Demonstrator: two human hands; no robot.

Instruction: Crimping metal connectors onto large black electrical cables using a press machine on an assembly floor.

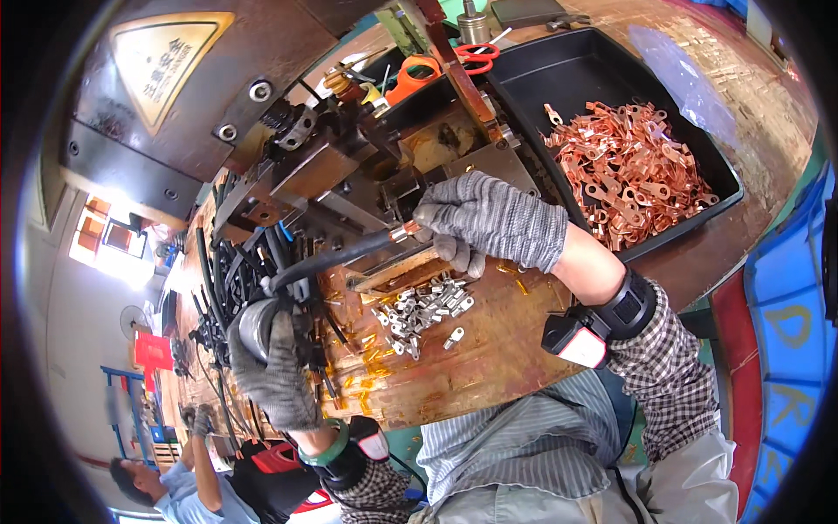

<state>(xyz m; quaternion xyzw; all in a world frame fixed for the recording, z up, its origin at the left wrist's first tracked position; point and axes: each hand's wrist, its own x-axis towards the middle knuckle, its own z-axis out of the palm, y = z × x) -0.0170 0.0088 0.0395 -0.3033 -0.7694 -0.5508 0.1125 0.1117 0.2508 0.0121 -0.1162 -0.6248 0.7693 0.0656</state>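
My left hand (275, 371), in a grey knit glove, is closed around a thick black cable (336, 258). The cable runs up and right from it to my right hand (489, 218), gloved alike. There the fingers pinch the cable's copper-coloured end (402, 231), which looks like a copper cable lug; its tip is hidden by the fingers. Both are right in front of the steel tooling (323, 175) of a press. Below the cable, a small pile of silvery cable lugs (419, 314) lies on the worn wooden table (463, 384).
A black tray (559, 65) with a heap of copper lugs (633, 175) stands to the right, a clear plastic bag (681, 83) beside it. Red-handled scissors (476, 58) lie behind the press. Black cables (240, 271) bunch at left. Another person (188, 489) works at lower left.
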